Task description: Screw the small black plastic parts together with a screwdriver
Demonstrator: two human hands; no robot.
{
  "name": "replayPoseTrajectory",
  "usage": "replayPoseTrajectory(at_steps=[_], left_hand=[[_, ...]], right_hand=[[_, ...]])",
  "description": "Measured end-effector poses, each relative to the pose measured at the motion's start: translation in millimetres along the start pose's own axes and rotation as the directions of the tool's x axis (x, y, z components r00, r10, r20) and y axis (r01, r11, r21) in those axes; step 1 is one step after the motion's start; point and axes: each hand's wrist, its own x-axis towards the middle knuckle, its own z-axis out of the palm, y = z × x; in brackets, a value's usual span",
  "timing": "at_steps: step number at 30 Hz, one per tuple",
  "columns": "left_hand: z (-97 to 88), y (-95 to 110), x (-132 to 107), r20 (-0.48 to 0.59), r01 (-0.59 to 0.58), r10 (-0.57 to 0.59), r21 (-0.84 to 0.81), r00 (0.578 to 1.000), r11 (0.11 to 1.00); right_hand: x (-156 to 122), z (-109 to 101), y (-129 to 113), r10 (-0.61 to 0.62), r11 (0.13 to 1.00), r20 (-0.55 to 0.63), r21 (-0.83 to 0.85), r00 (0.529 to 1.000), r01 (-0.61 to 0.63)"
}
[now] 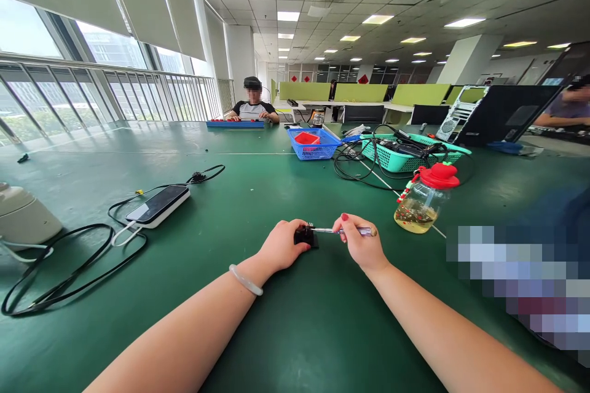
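Two hands (322,242) over green table (295,331), open-plan office, ceiling lights (288,15).

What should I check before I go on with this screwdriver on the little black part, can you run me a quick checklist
1. Left hand steadies the small black part on the green table: ok.
2. Right hand grips the screwdriver by its handle: ok.
3. Screwdriver tip reaches the black part: ok; whether it sits in a screw head: cannot tell, too small.
4. Glass bottle with red lid stands close to the right hand, within elbow sweep: not ok.
5. Black cable and the phone-like device lie well to the left, apart from both hands: ok.
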Motion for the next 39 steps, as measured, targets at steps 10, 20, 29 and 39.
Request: replayPoseTrajectory(at_steps=[10, 20, 29, 39], left_hand=[[2.5, -2.6, 0.4, 0.010, -0.018, 0.017, 0.032, 1.000, 0.999], [-0.6, -0.8, -1.0, 0.039, -0.034, 0.034, -0.010, 0.999, 0.999], [-2.4, -0.1, 0.0, 0.045, -0.053, 0.053, 0.010, 0.998, 0.999], [-1.4, -2.1, 0.7, 0.056, -0.047, 0.045, 0.023, 0.997, 0.999]], right_hand=[[10.8, 1.8, 23.1, 0.246, 0.957, -0.080, 0.179, 0.966, -0.228], [9.7, 2.2, 14.9, 0.163, 0.978, -0.079, 0.144, 0.984, -0.150], [5.0, 2.4, 9.9, 0.067, 0.997, -0.057, -0.037, 0.996, -0.069], [3.1, 4.5, 3.5, -0.034, 0.970, 0.031, -0.240, 0.999, 0.040]])
